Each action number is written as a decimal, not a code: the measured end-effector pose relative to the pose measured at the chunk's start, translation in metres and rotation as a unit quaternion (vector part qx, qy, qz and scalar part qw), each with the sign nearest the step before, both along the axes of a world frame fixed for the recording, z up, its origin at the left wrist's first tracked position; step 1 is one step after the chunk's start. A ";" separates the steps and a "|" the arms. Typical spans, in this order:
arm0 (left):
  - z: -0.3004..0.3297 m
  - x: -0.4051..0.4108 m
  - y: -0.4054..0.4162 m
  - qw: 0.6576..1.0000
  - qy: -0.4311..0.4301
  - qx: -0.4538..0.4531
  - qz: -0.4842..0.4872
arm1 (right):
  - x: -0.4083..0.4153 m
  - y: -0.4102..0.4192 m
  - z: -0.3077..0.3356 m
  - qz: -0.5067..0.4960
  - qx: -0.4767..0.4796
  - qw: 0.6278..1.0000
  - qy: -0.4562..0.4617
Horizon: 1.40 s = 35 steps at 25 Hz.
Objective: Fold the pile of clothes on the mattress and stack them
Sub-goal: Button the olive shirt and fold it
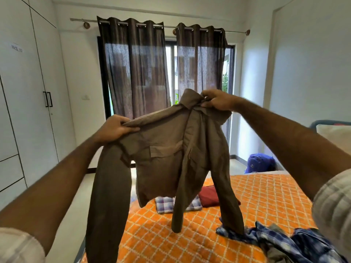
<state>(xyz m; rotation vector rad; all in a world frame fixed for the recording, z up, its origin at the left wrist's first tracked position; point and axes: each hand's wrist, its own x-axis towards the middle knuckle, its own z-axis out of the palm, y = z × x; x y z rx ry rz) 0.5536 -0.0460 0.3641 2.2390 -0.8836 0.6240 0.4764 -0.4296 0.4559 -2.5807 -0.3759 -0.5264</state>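
Observation:
A brown long-sleeved shirt (167, 152) hangs in the air above the mattress, sleeves dangling. My left hand (114, 128) grips its left shoulder. My right hand (216, 100) pinches the fabric at the collar, higher up. The mattress carries an orange quilted cover (266, 194). On it, behind the shirt, lie a folded checked garment (167, 204) and a folded maroon garment (210, 196) side by side. A loose pile of blue checked clothes (284, 242) lies at the lower right, and one brown sleeve end touches it.
White wardrobe doors (28, 111) line the left wall. Brown curtains (136, 73) hang over a glass door straight ahead. A blue bag (258, 164) sits on the floor past the bed's far end. A pale pillow (336, 135) lies at the right.

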 end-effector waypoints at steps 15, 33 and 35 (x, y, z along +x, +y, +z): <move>-0.025 0.002 0.043 0.925 0.337 -0.004 -0.174 | 0.047 0.003 -0.045 0.111 0.080 0.936 0.323; -0.411 0.244 0.006 0.949 0.096 0.253 0.162 | 0.328 0.051 -0.453 -0.112 -0.101 0.981 0.120; -0.447 0.232 -0.032 0.942 0.061 0.315 0.095 | 0.305 0.028 -0.498 -0.099 -0.099 0.979 0.150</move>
